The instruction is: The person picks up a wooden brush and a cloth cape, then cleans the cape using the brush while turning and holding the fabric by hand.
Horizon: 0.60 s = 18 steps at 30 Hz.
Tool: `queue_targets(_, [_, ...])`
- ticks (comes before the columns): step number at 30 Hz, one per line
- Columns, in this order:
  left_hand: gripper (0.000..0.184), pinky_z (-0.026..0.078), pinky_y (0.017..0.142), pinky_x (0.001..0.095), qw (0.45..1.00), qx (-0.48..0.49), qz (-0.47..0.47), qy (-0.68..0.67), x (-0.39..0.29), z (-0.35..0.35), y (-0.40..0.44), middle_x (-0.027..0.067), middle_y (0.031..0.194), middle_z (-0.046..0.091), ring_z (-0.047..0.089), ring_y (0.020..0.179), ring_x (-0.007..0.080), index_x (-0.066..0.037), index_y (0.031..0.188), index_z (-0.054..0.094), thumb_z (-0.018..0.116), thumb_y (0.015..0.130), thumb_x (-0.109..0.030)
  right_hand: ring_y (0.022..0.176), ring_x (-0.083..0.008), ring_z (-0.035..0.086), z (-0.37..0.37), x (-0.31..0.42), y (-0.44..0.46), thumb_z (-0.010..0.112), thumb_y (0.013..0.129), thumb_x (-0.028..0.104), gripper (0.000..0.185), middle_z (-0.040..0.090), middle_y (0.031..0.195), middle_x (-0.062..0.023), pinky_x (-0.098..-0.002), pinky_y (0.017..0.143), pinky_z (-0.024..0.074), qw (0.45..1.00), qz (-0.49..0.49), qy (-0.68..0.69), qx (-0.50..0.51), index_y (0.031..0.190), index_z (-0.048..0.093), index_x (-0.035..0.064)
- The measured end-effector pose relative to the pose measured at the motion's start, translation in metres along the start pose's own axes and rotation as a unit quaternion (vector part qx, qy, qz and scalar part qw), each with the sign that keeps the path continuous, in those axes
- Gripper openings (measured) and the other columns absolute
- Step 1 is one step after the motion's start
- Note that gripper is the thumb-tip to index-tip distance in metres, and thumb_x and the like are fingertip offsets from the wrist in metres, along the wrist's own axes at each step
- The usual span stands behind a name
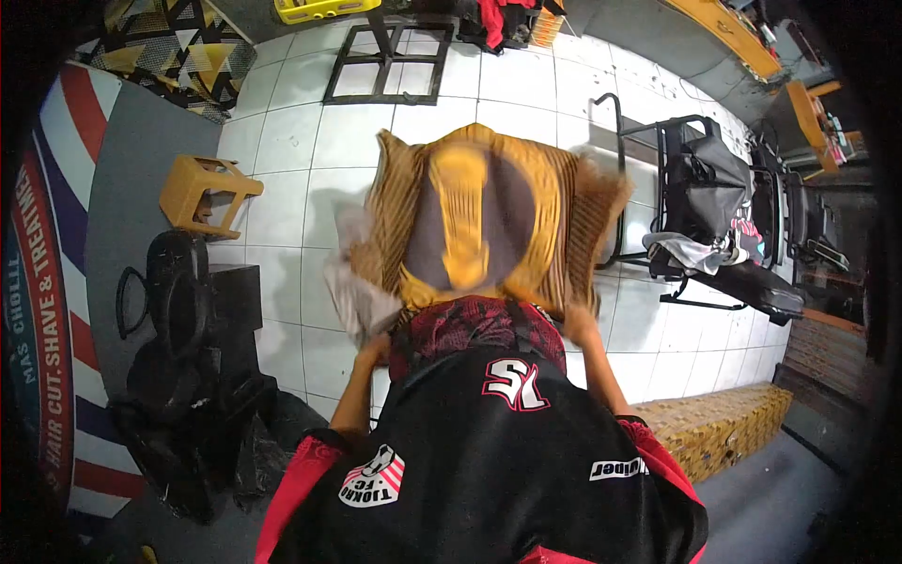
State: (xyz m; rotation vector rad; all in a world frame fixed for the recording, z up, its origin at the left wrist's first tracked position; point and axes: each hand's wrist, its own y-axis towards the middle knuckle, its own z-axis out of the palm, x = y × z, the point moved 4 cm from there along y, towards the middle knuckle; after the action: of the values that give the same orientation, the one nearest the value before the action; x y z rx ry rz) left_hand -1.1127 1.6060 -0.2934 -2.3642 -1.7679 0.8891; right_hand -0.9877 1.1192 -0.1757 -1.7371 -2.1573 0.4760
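Note:
A brown and yellow patterned cloth [451, 211] is spread out in front of me, its edges smeared by motion. My right hand [580, 324] is closed on its near right corner. On the other side, my left hand [374, 351] is closed at the near left edge, where a pale grey cloth [362, 299] hangs. Blur hides exactly how the two fabrics lie in those fingers. The cloth's near edge comes close to my red and black patterned shorts [470, 329].
A small tan stool [202, 195] stands left on the white tiled floor [279, 199]. Black chairs [705, 188] with clothes on them are at the right. A dark metal frame [390, 61] lies ahead. A yellow patterned bench [723, 432] sits at the lower right.

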Motion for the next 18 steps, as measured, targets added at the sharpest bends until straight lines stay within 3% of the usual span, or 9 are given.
queue_targets(3, [0.023,0.047,0.066,0.0482,0.943,-0.019,-0.294,-0.154,-0.044,-0.076,-0.032,0.025,0.069,0.059,0.059,0.071,0.0408,0.005,0.079,0.063,0.053,0.066,-0.012,0.094,-0.0376,0.058,-0.012,-0.014,0.002,0.05,0.065,0.005,0.032,0.06,0.094,-0.027,-0.045,0.08,0.0463,0.964,0.1,0.24,0.05,0.094,0.064,0.0057])
queue_targets(4, [0.021,0.045,0.063,0.0482,0.911,-0.076,-0.323,-0.244,-0.044,-0.104,-0.02,0.0244,0.069,0.059,0.058,0.067,0.0407,0.005,0.076,0.061,0.049,0.067,-0.009,0.089,-0.0391,0.058,0.02,-0.042,0.032,0.052,0.064,0.007,0.029,0.059,0.091,-0.0267,-0.0466,0.075,0.046,0.971,0.087,0.212,-0.072,0.09,0.064,0.0046])
queue_targets(5, [0.02,0.043,0.06,0.0482,0.867,-0.136,-0.348,-0.331,-0.033,-0.133,0.01,0.0238,0.07,0.059,0.056,0.064,0.0405,0.006,0.074,0.059,0.044,0.068,-0.006,0.081,-0.0411,0.058,-0.037,-0.035,0.05,0.053,0.065,0.007,0.028,0.059,0.084,-0.0254,-0.0474,0.069,0.0455,0.966,0.129,0.219,-0.05,0.09,0.063,0.0042])
queue_targets(7, [0.029,0.043,0.078,0.0374,0.843,-0.234,-0.352,-0.332,-0.016,-0.204,0.069,0.0235,0.094,0.059,0.057,0.087,0.0313,0.008,0.095,0.055,0.042,0.071,-0.003,0.079,-0.0435,0.056,-0.096,-0.039,0.097,0.051,0.066,0.004,0.032,0.058,0.081,-0.0259,-0.0469,0.066,0.0461,0.937,0.076,0.255,-0.226,0.097,0.061,0.003])
queue_targets(10, [0.034,0.043,0.081,0.0347,0.8,-0.441,-0.21,-0.349,-0.066,-0.366,0.099,0.0185,0.093,0.06,0.057,0.086,0.0295,0.005,0.099,0.054,0.039,0.068,0.002,0.076,-0.0423,0.056,-0.252,-0.02,0.109,0.051,0.063,-0.002,0.033,0.059,0.081,-0.0234,-0.0438,0.068,0.0453,0.872,0.042,0.263,-0.41,0.096,0.057,-0.001])
queue_targets(12, [0.035,0.043,0.077,0.0289,0.761,-0.55,-0.108,-0.326,-0.118,-0.447,0.081,0.0139,0.082,0.056,0.055,0.081,0.0222,0.005,0.097,0.05,0.039,0.063,0.008,0.074,-0.0276,0.06,-0.332,-0.008,0.083,0.047,0.062,-0.006,0.039,0.06,0.082,-0.0167,-0.0323,0.071,0.0466,0.771,-0.026,0.341,-0.538,0.099,0.057,-0.0035])
queue_targets(14, [0.04,0.043,0.074,0.0274,0.738,-0.61,-0.052,-0.284,-0.145,-0.462,0.065,0.0142,0.085,0.054,0.054,0.082,0.0197,0.002,0.101,0.05,0.039,0.064,0.012,0.08,-0.0185,0.059,-0.37,0.005,0.058,0.047,0.067,-0.01,0.035,0.062,0.093,-0.009,-0.0271,0.073,0.0454,0.659,-0.117,0.412,-0.618,0.099,0.058,-0.002])
queue_targets(16, [0.05,0.044,0.074,0.0298,0.746,-0.637,-0.046,-0.188,-0.168,-0.453,0.045,0.0163,0.092,0.055,0.054,0.083,0.0225,0.0,0.113,0.049,0.04,0.065,0.014,0.083,-0.0205,0.059,-0.367,0.017,0.032,0.05,0.062,-0.014,0.037,0.06,0.094,-0.0143,-0.0296,0.075,0.0463,0.604,-0.121,0.37,-0.695,0.097,0.059,-0.0036])
queue_targets(18, [0.062,0.044,0.076,0.0357,0.798,-0.583,-0.056,-0.14,-0.154,-0.392,0.048,0.0195,0.1,0.055,0.055,0.084,0.03,-0.004,0.126,0.043,0.043,0.067,0.014,0.093,-0.0276,0.057,-0.315,0.016,0.027,0.053,0.06,-0.014,0.048,0.057,0.101,-0.0178,-0.0326,0.081,0.0453,0.663,-0.138,0.227,-0.7,0.105,0.057,-0.0021])
